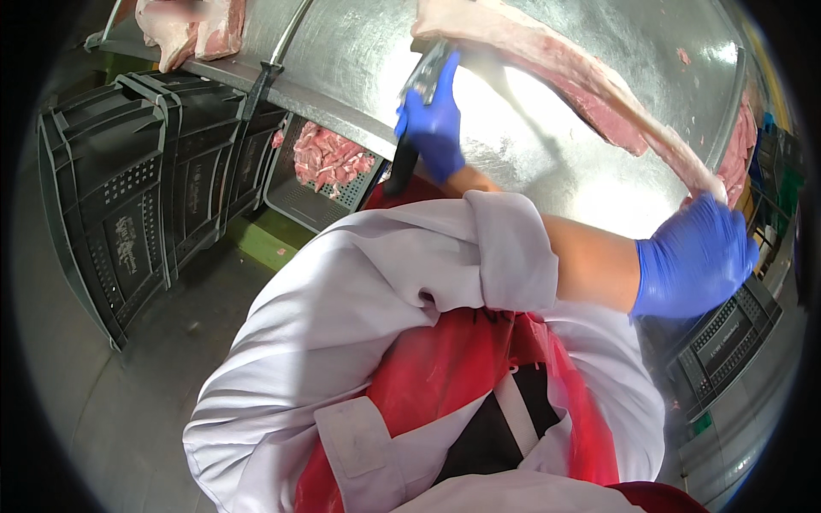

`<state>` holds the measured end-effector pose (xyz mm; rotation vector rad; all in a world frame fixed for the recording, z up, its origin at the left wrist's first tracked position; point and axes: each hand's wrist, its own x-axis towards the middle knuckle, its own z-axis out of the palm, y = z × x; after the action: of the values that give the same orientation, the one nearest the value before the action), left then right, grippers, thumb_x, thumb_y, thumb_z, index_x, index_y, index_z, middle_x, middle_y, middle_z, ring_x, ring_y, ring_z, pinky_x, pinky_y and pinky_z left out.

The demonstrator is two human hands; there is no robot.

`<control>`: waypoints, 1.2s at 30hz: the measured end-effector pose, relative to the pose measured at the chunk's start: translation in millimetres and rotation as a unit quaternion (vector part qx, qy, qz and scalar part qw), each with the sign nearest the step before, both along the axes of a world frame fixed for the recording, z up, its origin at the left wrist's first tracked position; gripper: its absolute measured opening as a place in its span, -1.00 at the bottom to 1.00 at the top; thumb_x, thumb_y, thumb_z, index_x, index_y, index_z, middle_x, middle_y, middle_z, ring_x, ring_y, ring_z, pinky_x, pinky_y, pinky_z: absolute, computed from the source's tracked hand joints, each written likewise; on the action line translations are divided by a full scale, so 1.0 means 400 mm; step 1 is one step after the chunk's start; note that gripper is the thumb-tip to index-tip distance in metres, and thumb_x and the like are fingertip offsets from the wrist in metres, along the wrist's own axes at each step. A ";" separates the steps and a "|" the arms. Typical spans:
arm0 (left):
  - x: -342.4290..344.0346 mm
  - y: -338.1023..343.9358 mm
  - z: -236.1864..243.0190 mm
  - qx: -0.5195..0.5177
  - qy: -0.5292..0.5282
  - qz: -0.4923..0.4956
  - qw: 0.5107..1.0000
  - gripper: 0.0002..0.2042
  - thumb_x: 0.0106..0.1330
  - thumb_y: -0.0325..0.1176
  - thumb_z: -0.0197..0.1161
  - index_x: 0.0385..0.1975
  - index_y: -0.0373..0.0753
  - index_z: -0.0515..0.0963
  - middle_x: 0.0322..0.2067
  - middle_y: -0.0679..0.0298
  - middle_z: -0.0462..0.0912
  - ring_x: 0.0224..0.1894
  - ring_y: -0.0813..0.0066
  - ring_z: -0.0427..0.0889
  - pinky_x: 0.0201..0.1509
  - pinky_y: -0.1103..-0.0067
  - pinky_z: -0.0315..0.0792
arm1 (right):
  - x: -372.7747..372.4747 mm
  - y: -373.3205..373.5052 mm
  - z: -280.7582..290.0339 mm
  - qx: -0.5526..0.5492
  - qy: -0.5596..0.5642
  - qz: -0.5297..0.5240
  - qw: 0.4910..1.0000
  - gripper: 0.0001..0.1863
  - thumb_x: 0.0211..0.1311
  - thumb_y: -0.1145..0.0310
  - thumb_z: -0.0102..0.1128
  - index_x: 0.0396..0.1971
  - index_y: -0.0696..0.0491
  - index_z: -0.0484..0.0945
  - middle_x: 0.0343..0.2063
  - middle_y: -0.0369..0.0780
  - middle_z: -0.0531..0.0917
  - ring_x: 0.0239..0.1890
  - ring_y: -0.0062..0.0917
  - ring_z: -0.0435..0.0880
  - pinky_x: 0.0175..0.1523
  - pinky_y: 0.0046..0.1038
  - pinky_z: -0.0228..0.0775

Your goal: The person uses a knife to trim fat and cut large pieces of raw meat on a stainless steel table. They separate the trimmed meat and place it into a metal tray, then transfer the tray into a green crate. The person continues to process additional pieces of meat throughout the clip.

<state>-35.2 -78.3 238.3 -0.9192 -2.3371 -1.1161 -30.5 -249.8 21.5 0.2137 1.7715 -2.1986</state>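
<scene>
Two gloved hands, left (694, 261) and right (434, 124). One table (342, 64), one long meat strip (547, 51). Two black-handled tools: one in the right hand (428, 73), one at far left (259, 89). Far left, meat cuts (221, 30), apparently two. At left, at least two black crates (141, 197), and one tray (299, 197) of scraps (329, 158), too many to count. One crate (727, 342) at right. One apron (449, 368).

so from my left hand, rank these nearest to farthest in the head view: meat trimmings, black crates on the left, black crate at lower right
1. Black crate, lower right, below the left hand
2. Meat trimmings, left of centre
3. Black crates, far left
</scene>
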 end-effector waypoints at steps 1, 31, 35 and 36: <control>0.018 0.002 0.010 0.001 0.005 0.000 1.000 -0.80 0.09 -0.30 0.24 -0.41 -0.31 0.54 -0.55 0.14 0.52 -0.43 0.23 0.57 -0.47 0.31 0.44 | -0.068 0.009 -0.024 -0.006 -0.001 0.006 1.000 -0.36 0.38 0.40 -0.02 0.40 0.01 0.01 -0.47 -0.24 0.54 -0.53 -0.56 0.53 -0.41 -0.38 0.51; 0.004 -0.520 -0.445 -0.475 -0.220 -0.014 0.852 -0.59 0.09 -0.37 0.29 -0.01 -0.23 0.48 -0.17 -0.03 0.59 -0.01 -0.14 0.54 0.10 0.19 0.43 | 0.443 1.090 0.256 0.219 -0.139 0.383 0.887 -0.15 0.27 0.51 0.07 0.53 -0.31 0.01 -0.49 -0.28 0.64 -0.61 -0.66 0.52 -0.45 -0.51 0.48; 0.074 -0.230 -0.479 -0.322 -0.170 -0.098 0.926 -0.66 0.06 -0.36 0.26 -0.10 -0.22 0.55 -0.03 -0.03 0.56 0.08 -0.11 0.49 0.16 0.14 0.37 | 0.603 1.246 0.240 0.233 -0.175 0.082 0.953 -0.14 0.27 0.53 0.08 0.53 -0.28 0.01 -0.52 -0.29 0.62 -0.63 -0.72 0.48 -0.52 -0.60 0.40; 0.080 -0.128 -0.527 -0.280 -0.185 -0.132 0.933 -0.69 0.07 -0.34 0.26 -0.14 -0.22 0.57 0.02 -0.03 0.54 0.10 -0.10 0.48 0.16 0.13 0.37 | 0.603 1.264 0.231 0.248 -0.162 0.010 0.955 -0.14 0.27 0.53 0.08 0.53 -0.28 0.01 -0.52 -0.29 0.62 -0.63 -0.73 0.48 -0.52 -0.61 0.39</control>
<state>-3.3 -129.6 27.4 -1.3496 -2.9969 -0.7633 210.5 255.7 114.0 0.6241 2.0728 -1.5515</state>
